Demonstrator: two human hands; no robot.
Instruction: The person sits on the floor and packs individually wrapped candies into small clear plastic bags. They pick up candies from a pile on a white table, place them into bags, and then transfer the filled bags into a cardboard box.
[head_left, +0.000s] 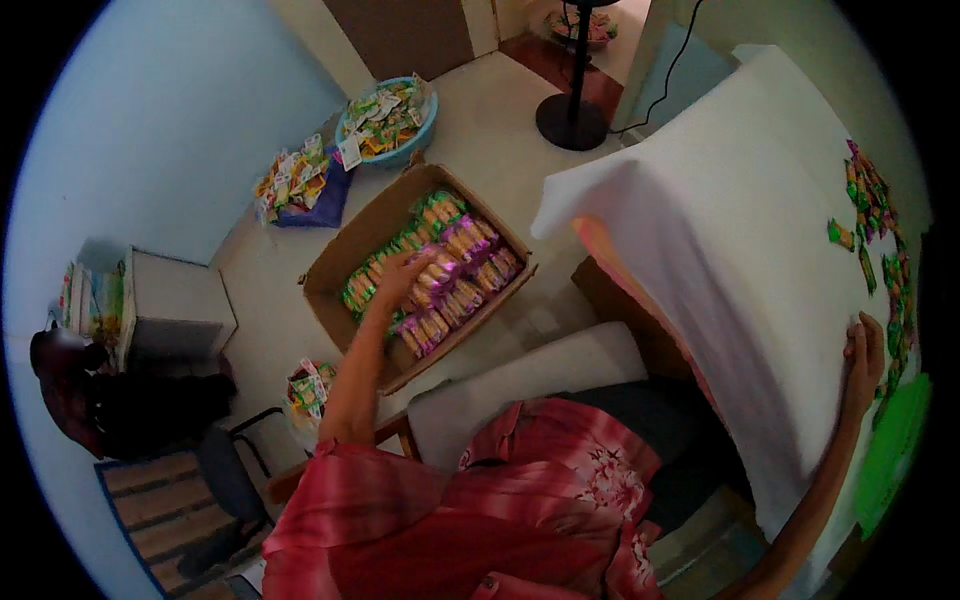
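Observation:
My left hand (401, 277) reaches into an open cardboard box (326, 270), its fingers on a purple-and-clear wrapped snack pack (436, 271); whether they grip it is unclear. Rows of similar packs with green or purple wrapping fill much of the box. Over the white-covered table (720, 165), my right hand (866, 349) has loosely bent fingers and nothing visible in them. Just beyond it, small green and purple packets (896, 300) lie in a long pile. A loose green packet (841, 234) is nearer the table's middle.
A blue basin (431, 124) and a purple container (322, 202) hold many colourful packets beyond the box. A black stand's round base (571, 124) and its cable are on the floor. At left are a white cabinet (176, 289) and a chair (232, 472). Green sheet (892, 457) lies right.

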